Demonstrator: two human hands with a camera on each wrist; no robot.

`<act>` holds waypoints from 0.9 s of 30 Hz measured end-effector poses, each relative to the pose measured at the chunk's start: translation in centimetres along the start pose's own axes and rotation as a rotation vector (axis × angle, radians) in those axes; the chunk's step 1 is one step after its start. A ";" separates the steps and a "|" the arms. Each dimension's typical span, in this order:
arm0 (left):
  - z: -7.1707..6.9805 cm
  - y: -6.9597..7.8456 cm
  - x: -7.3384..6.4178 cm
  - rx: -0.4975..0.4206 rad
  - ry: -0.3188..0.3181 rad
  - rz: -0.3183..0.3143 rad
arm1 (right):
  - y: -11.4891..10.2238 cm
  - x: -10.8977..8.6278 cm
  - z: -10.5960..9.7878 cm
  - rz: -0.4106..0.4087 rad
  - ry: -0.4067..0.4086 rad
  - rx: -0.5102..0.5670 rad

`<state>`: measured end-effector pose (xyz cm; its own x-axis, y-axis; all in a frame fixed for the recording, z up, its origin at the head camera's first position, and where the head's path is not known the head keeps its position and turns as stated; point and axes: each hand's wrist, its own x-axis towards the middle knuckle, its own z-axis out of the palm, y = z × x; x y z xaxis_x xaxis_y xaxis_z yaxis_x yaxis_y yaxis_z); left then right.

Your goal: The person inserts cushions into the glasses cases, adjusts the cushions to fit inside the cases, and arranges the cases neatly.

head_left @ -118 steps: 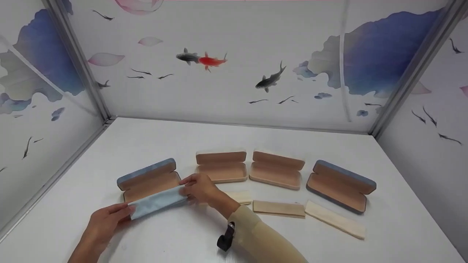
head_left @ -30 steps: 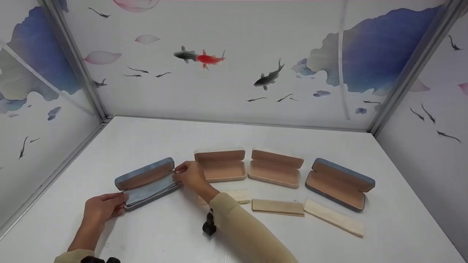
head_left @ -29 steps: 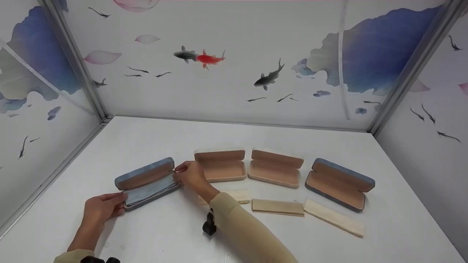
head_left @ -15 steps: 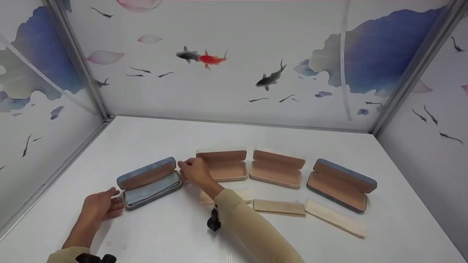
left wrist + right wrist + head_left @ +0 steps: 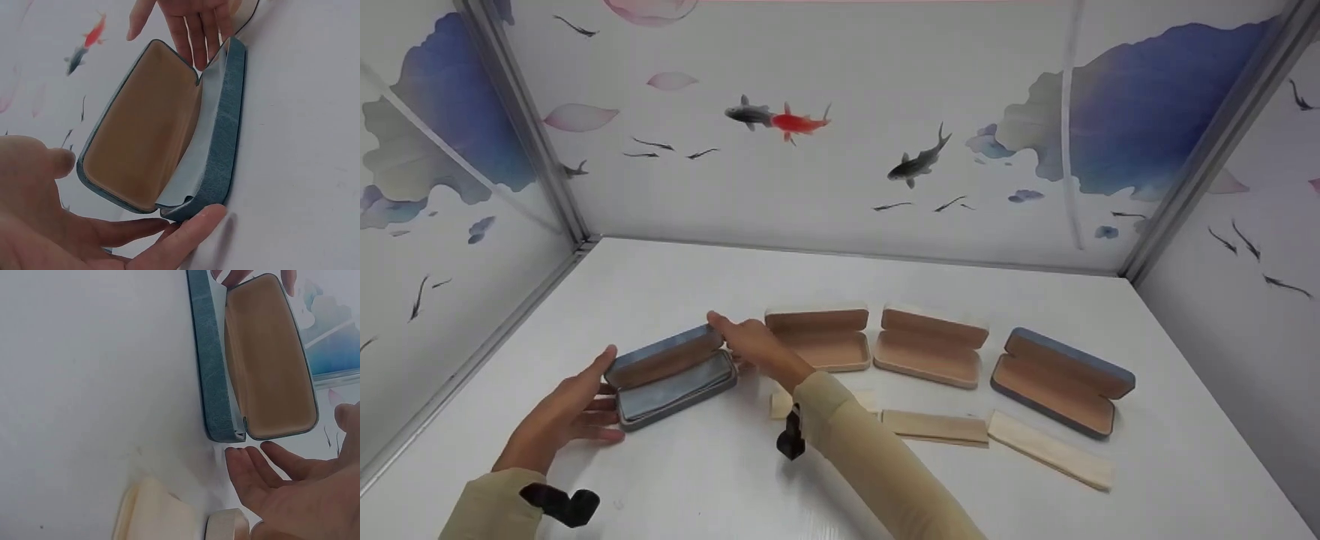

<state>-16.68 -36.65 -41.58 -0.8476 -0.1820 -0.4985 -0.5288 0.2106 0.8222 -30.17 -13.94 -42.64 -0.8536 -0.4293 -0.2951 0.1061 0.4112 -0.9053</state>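
A blue glasses case (image 5: 684, 410) stands with its lid raised at the left of the table. In its base lies a folded light blue cloth (image 5: 671, 388). My left hand (image 5: 556, 414) is at the case's left end, thumb up beside the lid and fingers stretched along the base. At the other end is my right hand (image 5: 759, 346), its thumb at the lid's upper corner in the head view. From the right wrist view, those fingers (image 5: 247, 475) are extended close to the case's end. The left wrist view has the left fingertips (image 5: 208, 216) right against the base's lower corner.
Two cream-edged cases, the middle-left case (image 5: 825, 351) and the middle-right case (image 5: 928, 356), stand open beside a dark blue case (image 5: 1054, 390). In front lie folded cloths: a partly covered cream cloth (image 5: 784, 405), a beige cloth (image 5: 936, 428) and another cream cloth (image 5: 1050, 454).
The light blue cloth went from between both hands into the blue case and was let go. Both hands have since spread at the case's ends, thumbs raised to the lid.
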 end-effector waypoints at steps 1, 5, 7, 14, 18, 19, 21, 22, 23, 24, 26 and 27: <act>-0.1 0.0 0.1 0.008 -0.007 0.001 | -0.1 0.0 0.1 0.008 -0.012 0.000; -0.5 -0.2 0.1 0.025 -0.039 0.011 | -0.2 0.2 0.4 0.052 -0.025 -0.020; -0.7 -0.3 0.0 0.001 -0.064 0.013 | 0.0 0.2 0.5 0.063 -0.027 -0.039; -1.4 -0.4 0.0 -0.118 -0.146 0.016 | 0.0 0.0 0.5 0.065 -0.039 -0.063; -1.7 -0.5 0.1 -0.132 -0.173 0.025 | -0.3 0.0 0.4 0.062 -0.074 -0.090; -1.8 -0.5 0.1 -0.133 -0.180 0.027 | -0.4 0.0 0.3 0.063 -0.085 -0.098; -1.9 -0.6 0.1 -0.137 -0.186 0.028 | -0.6 0.0 0.2 0.056 -0.113 -0.114; -1.9 -0.6 0.1 -0.140 -0.185 0.029 | -0.7 0.0 0.1 0.053 -0.123 -0.116; -1.9 -0.6 0.2 -0.141 -0.185 0.031 | -0.8 0.0 0.0 0.050 -0.129 -0.116; -1.9 -0.6 0.2 -0.143 -0.188 0.033 | -0.8 0.0 -0.1 0.052 -0.134 -0.106; -1.8 -0.7 0.3 -0.148 -0.185 0.032 | -0.7 0.0 -0.2 0.051 -0.139 -0.075; -1.8 -0.7 0.3 -0.154 -0.186 0.032 | -0.7 0.0 -0.2 0.052 -0.137 -0.062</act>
<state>-16.48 -38.52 -41.80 -0.8649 0.0052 -0.5019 -0.5007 0.0624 0.8634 -30.35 -14.02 -41.97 -0.7696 -0.5102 -0.3839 0.1132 0.4826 -0.8685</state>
